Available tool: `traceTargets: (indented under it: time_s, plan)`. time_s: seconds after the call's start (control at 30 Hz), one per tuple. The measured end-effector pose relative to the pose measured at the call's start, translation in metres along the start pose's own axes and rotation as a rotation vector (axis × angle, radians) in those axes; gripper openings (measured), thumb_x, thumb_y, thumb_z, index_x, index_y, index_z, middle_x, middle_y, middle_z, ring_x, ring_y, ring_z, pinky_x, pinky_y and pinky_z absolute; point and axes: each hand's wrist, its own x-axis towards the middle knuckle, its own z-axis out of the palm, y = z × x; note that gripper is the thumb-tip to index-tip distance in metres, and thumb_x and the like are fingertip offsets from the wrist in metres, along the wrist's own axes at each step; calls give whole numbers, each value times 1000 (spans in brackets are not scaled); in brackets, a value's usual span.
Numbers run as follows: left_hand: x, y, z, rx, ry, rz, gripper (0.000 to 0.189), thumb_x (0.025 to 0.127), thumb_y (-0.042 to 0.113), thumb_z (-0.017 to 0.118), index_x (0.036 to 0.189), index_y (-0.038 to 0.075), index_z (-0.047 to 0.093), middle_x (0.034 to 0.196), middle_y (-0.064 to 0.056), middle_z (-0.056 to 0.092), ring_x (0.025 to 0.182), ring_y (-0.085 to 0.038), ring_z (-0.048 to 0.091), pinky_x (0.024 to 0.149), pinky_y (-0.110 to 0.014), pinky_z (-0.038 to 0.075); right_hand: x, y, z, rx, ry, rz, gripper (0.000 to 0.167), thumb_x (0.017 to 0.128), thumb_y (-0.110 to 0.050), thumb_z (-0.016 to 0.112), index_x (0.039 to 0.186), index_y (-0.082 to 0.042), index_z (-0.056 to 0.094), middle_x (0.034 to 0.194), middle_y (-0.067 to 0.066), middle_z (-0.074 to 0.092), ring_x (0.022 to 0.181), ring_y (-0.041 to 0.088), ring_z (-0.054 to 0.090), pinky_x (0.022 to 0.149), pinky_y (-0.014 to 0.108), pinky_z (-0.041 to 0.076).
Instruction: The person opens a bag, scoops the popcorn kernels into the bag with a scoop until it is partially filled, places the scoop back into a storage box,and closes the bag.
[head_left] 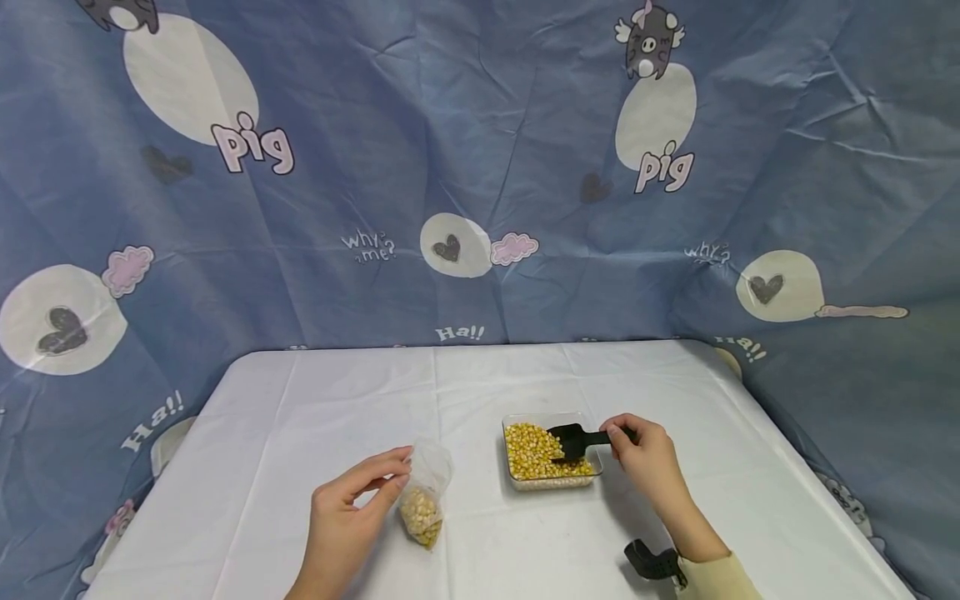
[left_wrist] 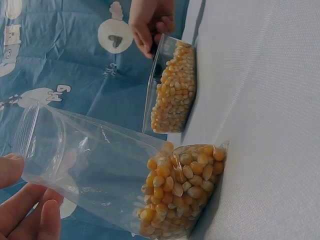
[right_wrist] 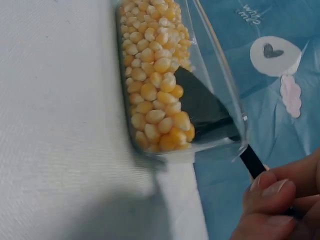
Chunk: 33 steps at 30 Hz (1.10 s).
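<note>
A clear zip bag (left_wrist: 100, 150) stands on the table, its lower part filled with corn kernels (left_wrist: 185, 185). My left hand (head_left: 348, 508) pinches the bag near its top edge between thumb and fingers. To the right sits a clear rectangular container (head_left: 512, 478) of yellow corn kernels (head_left: 531, 446). My right hand (head_left: 648, 457) grips the handle of a black scoop (head_left: 573, 442). The scoop's blade dips into the kernels on the container's right side, and its handle passes over the rim. In the right wrist view, the blade (right_wrist: 200, 105) is partly behind the kernels and the container wall.
A white cloth (head_left: 337, 400) covers the table. Behind and beside it hangs a blue printed curtain (head_left: 480, 167). A black strap-like device (head_left: 651, 562) is at the right wrist, by the pale sleeve (head_left: 720, 578).
</note>
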Motion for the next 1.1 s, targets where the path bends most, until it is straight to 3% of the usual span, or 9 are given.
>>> traceTargets:
  time_s: [0.4,1.1]
  plan:
    - [-1,-2,-1,8,8,38,30,81,-16,75,94,11,75,108,-16,74,101,-24,72,74,-18,55,-1,4,13,307,-85,130,15,103,-5,57,102,4,69,66,11,55,47,14,43,41,24,35]
    - [0,-3,-1,-4,9,25,30,81,-16,75,93,11,75,107,-16,74,101,-23,71,74,-18,55,1,8,4,504,-171,297,23,105,-11,54,116,8,62,71,8,56,53,12,46,46,24,38]
